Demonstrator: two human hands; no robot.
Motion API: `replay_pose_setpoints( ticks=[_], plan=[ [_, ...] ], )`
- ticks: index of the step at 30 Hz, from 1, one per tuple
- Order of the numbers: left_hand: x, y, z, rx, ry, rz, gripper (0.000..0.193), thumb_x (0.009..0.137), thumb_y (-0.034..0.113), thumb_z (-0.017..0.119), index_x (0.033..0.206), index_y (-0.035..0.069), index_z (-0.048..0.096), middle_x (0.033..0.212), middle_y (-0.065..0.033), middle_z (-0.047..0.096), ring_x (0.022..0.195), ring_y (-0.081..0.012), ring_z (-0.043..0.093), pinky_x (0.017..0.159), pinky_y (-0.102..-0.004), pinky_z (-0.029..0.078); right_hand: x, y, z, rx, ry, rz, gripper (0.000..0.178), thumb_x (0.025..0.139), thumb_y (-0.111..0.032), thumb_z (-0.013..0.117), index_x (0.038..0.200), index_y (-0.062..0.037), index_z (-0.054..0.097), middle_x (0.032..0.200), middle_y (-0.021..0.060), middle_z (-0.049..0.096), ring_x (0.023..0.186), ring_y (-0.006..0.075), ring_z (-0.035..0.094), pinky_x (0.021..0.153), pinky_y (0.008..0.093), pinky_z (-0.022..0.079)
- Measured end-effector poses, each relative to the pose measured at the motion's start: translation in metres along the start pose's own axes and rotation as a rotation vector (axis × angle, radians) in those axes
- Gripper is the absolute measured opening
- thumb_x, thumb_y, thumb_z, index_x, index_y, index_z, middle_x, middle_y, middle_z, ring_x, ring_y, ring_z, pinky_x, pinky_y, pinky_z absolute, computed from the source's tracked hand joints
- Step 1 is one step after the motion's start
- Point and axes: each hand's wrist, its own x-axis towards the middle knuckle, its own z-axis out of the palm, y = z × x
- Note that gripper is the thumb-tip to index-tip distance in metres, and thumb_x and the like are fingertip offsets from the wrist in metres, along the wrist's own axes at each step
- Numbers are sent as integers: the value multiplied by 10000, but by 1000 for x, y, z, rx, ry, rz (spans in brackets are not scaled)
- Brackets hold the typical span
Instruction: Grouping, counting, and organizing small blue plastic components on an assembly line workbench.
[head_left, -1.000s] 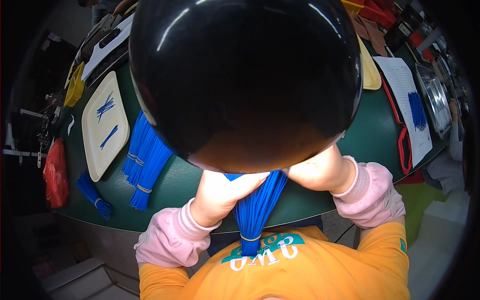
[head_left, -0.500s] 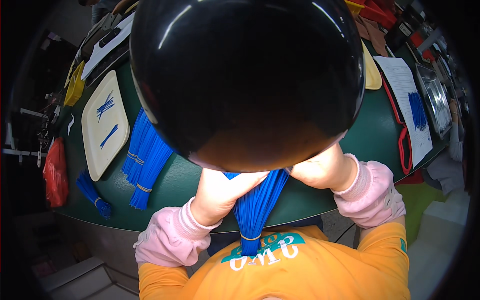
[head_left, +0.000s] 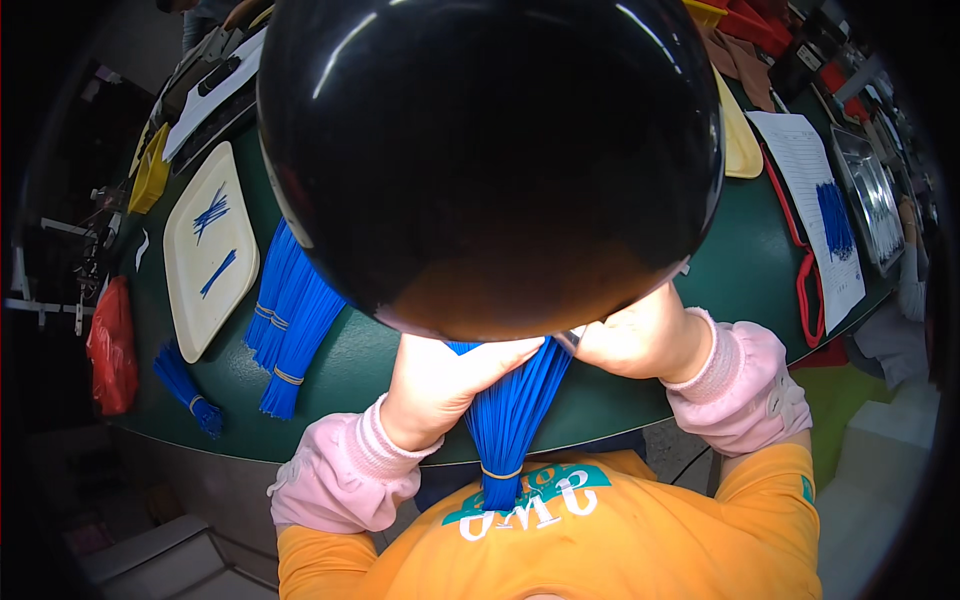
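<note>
A bundle of thin blue wires [head_left: 508, 420] points toward me, bound near its close end by a tan rubber band. My left hand [head_left: 432, 388] is closed on it, the thumb lying across the strands. Just right of the bundle, my right hand [head_left: 645, 335] pinches a thin metal tool [head_left: 570, 340]; only a short piece shows, so its kind is unclear. A big glossy black lamp shade [head_left: 490, 180] hangs over both hands and hides the fingertips and the bundle's far end. Bright light falls on the hands beneath it.
More banded blue wire bundles [head_left: 290, 340] lie left on the green table [head_left: 330, 395], with a smaller bundle [head_left: 187, 388] nearby. A cream tray [head_left: 205, 290] holds loose wires. Rightward are red-handled pliers or similar [head_left: 808, 290], a paper sheet [head_left: 800, 150] with blue wires, and a metal tray [head_left: 868, 200].
The lamp shade sits slightly higher and further left. My right hand has shifted a little, and more of the metal tool shows beside the wires. My left hand keeps its hold.
</note>
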Motion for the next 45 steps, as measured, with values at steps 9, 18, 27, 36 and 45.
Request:
replay_pose_setpoints(
  ticks=[9, 18, 27, 36, 45],
  plan=[
    [-1, 0, 0, -25, 11, -3, 237, 719, -8, 592, 951, 2, 544, 830, -53, 592, 715, -105, 573, 664, -215, 461, 0, 0, 0, -138, -25, -89, 217, 751, 32, 470, 963, 18, 514, 835, 85, 566, 764, 124, 564, 689, 237, 443],
    [-3, 3, 1, 16, -6, 24, 219, 726, -8, 579, 942, 1, 546, 851, -58, 594, 735, -115, 578, 670, -223, 462, 0, -8, -8, -46, -48, 6, 238, 730, 25, 516, 967, 9, 511, 820, 74, 564, 763, 133, 572, 692, 236, 447],
    [-6, -1, -3, 22, 16, 31, 221, 715, 6, 577, 933, -3, 546, 839, -72, 598, 741, -140, 587, 690, -246, 466, -1, 2, -4, -222, -53, -146, 309, 665, 46, 582, 967, 7, 524, 862, 96, 556, 785, 162, 587, 712, 250, 461],
    [-6, -2, -3, 18, 24, 47, 233, 709, 15, 576, 938, -1, 536, 824, -64, 589, 738, -131, 578, 689, -240, 459, 2, -8, -5, -37, -16, -11, 261, 699, 40, 565, 956, 14, 526, 853, 88, 556, 789, 157, 587, 713, 249, 463],
    [-6, 2, 1, -18, -5, 32, 269, 694, 24, 622, 945, 5, 528, 828, -59, 588, 746, -129, 575, 698, -243, 458, 0, -5, -3, -59, 17, -74, 273, 684, 15, 607, 948, -4, 538, 852, 82, 566, 764, 153, 596, 690, 245, 471]
  ],
)
